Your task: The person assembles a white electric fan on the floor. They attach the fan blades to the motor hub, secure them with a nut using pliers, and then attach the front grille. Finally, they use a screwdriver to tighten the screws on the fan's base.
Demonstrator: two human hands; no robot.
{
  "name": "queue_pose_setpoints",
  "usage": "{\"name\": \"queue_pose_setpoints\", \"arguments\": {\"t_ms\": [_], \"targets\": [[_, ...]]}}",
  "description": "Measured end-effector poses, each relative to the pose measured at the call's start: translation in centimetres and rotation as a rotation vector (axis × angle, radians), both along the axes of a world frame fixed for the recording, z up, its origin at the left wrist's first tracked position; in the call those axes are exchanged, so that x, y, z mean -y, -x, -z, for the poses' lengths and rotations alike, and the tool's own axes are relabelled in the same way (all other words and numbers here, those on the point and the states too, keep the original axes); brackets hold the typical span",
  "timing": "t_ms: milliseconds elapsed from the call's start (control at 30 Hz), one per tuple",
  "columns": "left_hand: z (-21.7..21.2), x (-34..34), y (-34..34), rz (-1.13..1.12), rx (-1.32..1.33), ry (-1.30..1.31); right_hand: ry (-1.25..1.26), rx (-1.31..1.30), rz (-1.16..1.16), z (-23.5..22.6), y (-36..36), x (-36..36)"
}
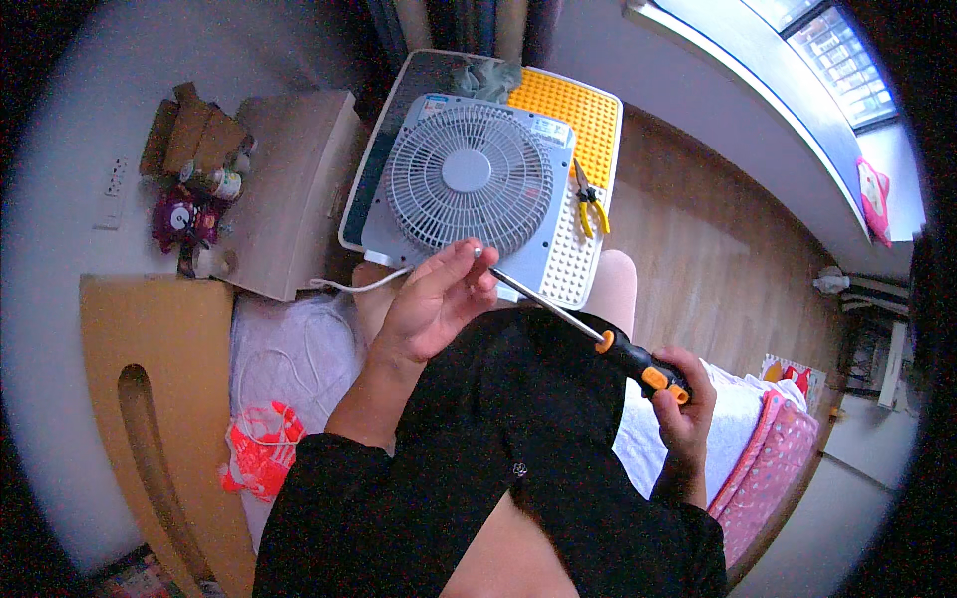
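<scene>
My left hand (436,304) is raised in front of the fan, thumb and fingertip pinching a small silvery screw (477,252). My right hand (686,404) grips a screwdriver (558,309) by its black and orange handle. Its shaft slants up to the left, and the tip ends close beside my left fingers. A grey box fan (467,171) with a round grille lies flat on the small table. To the fan's right, yellow-handled pliers (588,199) rest on the studded tabletop.
The table (568,105) has yellow and white studded panels and a dark left side. A clear crumpled bag (486,80) sits behind the fan. A white cord (359,286) runs left onto the bed. At left stands a cabinet (289,189); a pink dotted cushion (773,468) lies at right.
</scene>
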State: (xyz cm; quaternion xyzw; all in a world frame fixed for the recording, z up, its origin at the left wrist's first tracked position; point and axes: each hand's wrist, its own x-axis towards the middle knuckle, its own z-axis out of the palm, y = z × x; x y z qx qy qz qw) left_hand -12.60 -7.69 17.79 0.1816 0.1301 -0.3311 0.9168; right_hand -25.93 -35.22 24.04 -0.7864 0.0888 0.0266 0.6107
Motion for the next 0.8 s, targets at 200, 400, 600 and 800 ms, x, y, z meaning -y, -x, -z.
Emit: {"name": "queue_pose_setpoints", "arguments": {"t_ms": [200,400,600,800], "targets": [[-1.3,1.2,2.3,-0.025,0.114,-0.013,0.090,0.055,-0.024,-0.9,2.1,0.7],[-2.3,1.9,3.5,-0.019,0.187,-0.111,0.052,0.051,-0.016,-1.1,2.9,1.0],[-2.4,2.0,4.1,-0.031,0.272,-0.108,0.056,0.071,-0.017,-1.0,3.1,1.0],[-2.0,1.9,4.1,-0.037,0.316,-0.138,0.094,0.118,-0.037,-1.1,3.0,1.1]]}}
